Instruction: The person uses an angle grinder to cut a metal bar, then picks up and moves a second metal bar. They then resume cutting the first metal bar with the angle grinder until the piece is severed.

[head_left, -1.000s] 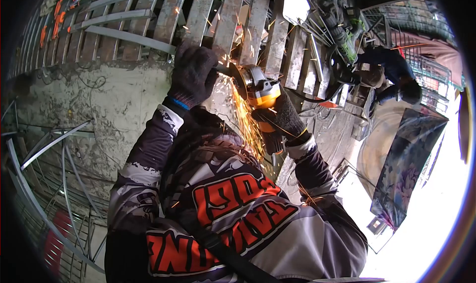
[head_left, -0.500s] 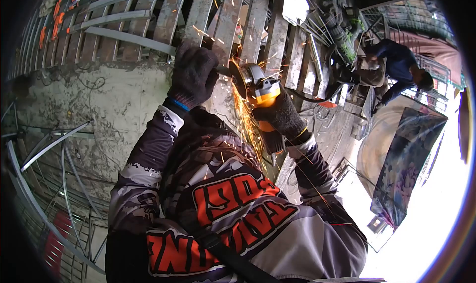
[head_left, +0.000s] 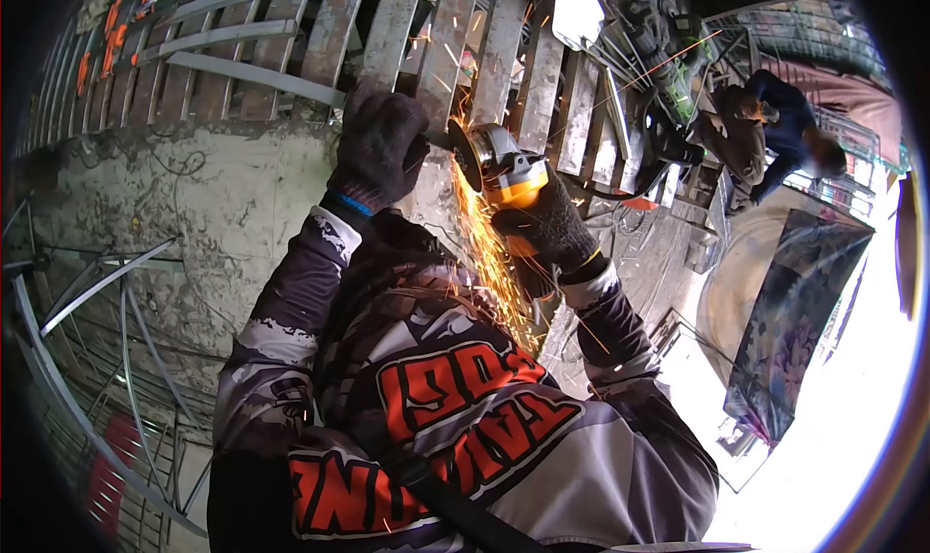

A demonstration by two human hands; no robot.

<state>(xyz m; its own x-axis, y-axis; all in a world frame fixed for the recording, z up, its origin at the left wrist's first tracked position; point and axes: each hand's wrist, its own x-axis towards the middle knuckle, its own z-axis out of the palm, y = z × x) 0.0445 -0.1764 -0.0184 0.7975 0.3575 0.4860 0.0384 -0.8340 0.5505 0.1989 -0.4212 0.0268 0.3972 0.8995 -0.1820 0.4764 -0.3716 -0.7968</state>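
My left hand [head_left: 381,144], in a dark knit glove, is closed round a grey metal piece [head_left: 438,138] whose end meets the grinder's disc. In my right hand [head_left: 557,226], also gloved, is a yellow and silver angle grinder [head_left: 513,173]. Its round disc [head_left: 465,155] faces the left hand. Bright sparks [head_left: 484,248] stream from the disc down towards my shirt. Most of the metal piece is hidden by the left glove.
Slatted metal bars [head_left: 325,45] lie beyond the hands. Curved metal tubes [head_left: 124,330] stand at the left. Another person [head_left: 783,127] crouches at the upper right, near a green and black machine [head_left: 675,88]. A patterned cloth [head_left: 799,311] is at the right.
The spark stream is thicker and reaches lower on the shirt. Both my hands keep nearly the same place. The other person's arms have shifted a little.
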